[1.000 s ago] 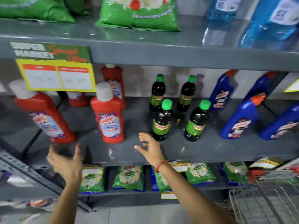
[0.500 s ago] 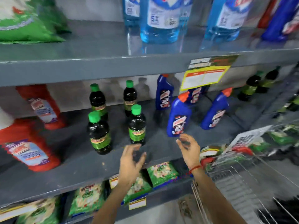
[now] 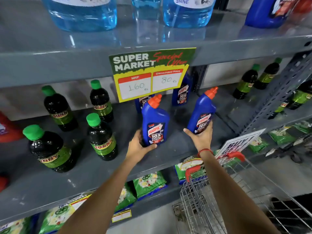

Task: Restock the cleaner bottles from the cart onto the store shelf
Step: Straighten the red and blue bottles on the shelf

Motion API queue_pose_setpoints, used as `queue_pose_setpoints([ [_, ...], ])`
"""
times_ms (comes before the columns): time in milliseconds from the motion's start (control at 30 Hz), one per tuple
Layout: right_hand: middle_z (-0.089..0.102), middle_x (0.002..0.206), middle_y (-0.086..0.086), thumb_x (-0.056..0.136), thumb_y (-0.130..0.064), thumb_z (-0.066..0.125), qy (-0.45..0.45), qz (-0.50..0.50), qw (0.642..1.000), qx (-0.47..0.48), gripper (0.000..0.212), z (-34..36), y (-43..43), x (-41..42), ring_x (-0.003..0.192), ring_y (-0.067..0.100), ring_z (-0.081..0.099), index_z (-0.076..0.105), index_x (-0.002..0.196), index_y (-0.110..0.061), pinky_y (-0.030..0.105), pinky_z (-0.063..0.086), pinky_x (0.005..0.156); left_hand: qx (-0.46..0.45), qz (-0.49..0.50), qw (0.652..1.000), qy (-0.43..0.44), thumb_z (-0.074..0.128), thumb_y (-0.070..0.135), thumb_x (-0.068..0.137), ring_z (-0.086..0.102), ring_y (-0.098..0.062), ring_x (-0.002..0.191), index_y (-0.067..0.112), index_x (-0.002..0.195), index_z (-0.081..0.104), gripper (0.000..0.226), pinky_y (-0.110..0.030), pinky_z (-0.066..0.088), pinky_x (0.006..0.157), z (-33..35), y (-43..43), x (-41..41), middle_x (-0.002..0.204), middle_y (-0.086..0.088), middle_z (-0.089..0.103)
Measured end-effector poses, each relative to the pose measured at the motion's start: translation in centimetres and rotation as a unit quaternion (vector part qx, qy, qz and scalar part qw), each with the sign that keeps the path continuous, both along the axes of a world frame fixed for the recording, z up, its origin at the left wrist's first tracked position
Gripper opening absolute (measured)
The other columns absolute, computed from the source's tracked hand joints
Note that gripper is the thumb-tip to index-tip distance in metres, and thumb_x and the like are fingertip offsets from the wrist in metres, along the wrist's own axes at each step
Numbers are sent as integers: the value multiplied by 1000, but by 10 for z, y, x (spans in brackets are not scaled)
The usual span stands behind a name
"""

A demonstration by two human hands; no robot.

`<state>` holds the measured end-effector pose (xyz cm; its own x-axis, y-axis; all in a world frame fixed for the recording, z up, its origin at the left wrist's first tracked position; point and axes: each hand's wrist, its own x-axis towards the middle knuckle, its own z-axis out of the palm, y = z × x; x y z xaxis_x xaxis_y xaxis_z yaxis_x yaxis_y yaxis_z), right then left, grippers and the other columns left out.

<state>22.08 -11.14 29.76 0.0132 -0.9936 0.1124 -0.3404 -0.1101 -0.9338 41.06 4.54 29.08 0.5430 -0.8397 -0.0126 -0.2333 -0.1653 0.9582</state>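
Two blue cleaner bottles with orange caps stand at the front of the grey middle shelf [image 3: 177,149]. My left hand [image 3: 138,146] grips the base of the left blue bottle [image 3: 155,122]. My right hand [image 3: 200,137] holds the lower part of the right blue bottle [image 3: 201,112], which leans to the right. Behind them, two more blue bottles [image 3: 182,93] stand partly hidden by a price sign. The wire cart [image 3: 219,200] sits at the lower right.
Several dark bottles with green caps [image 3: 101,135] stand left of my hands, and more at the far right [image 3: 248,83]. A yellow-green price sign [image 3: 150,73] hangs from the upper shelf edge. Big blue jugs [image 3: 81,12] sit above; green packets [image 3: 148,184] lie below.
The view has swung right and closer. Both hands, empty and spread before, have closed on the two front blue bottles.
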Motion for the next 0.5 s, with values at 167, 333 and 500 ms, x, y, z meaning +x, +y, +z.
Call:
queue_pose_setpoints([
  [167,44,133,18,52,-22,89,-1,-12,1000,-7,108,0,-4,-1,124,31,44,26,138,-7,35,36,105,28,6,999,-44,84,22,61,66,-8,81,14,106,59,51,-12,53,72,0,-8,-1,90,2,71],
  [333,43,133,16,55,-21,87,-4,-20,1000,-3,104,3,-2,2,123,27,43,25,138,-7,25,32,96,33,20,998,-46,84,22,61,64,-1,74,16,98,61,44,-5,48,62,-2,-10,-2,82,9,68],
  [500,45,131,16,55,-22,87,-1,-17,1000,-1,102,4,-1,1,120,27,46,27,136,-8,24,33,93,41,17,998,-47,84,22,61,64,-4,79,9,104,61,50,-1,47,62,-2,-10,-2,90,-1,70],
])
